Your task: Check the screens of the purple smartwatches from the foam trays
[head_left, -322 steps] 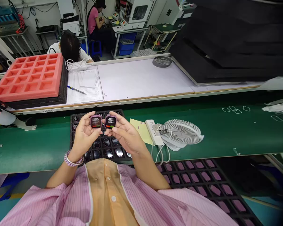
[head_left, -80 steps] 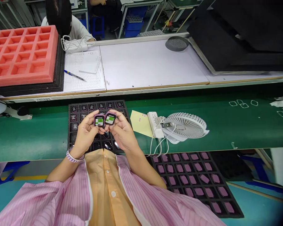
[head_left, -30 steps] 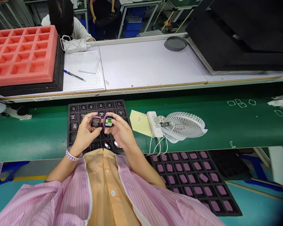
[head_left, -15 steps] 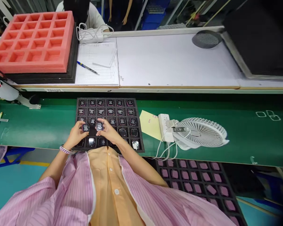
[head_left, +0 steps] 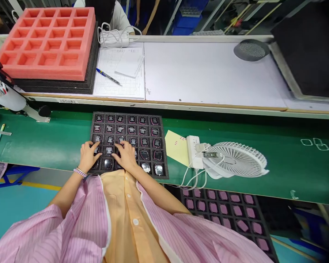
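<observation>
A black foam tray (head_left: 166, 160) lies on the green bench in front of me, its cells filled with small dark rounded-square devices that look like watch faces. Over its left edge is my left hand (head_left: 88, 157), thumb and forefinger spread either side of a device (head_left: 97, 150) seated in a cell. My right hand (head_left: 127, 155) rests over the middle of the tray, its thumb and forefinger also apart. Between the two hands another device (head_left: 109, 150) with white lines on its face sits in its cell. Some cells are hidden under my right hand.
Right of the tray lie a yellow paper (head_left: 177, 148), a white power strip (head_left: 193, 151) and a white fan (head_left: 233, 160). Below the bench edge is a second tray with pink pieces (head_left: 223, 209). Pink foam (head_left: 48, 58), a pen (head_left: 109, 77) and forms occupy the raised shelf.
Both hands held a small device just above the tray before. The devices now sit in cells and the fingers have parted from them. The whole view has shifted slightly.
</observation>
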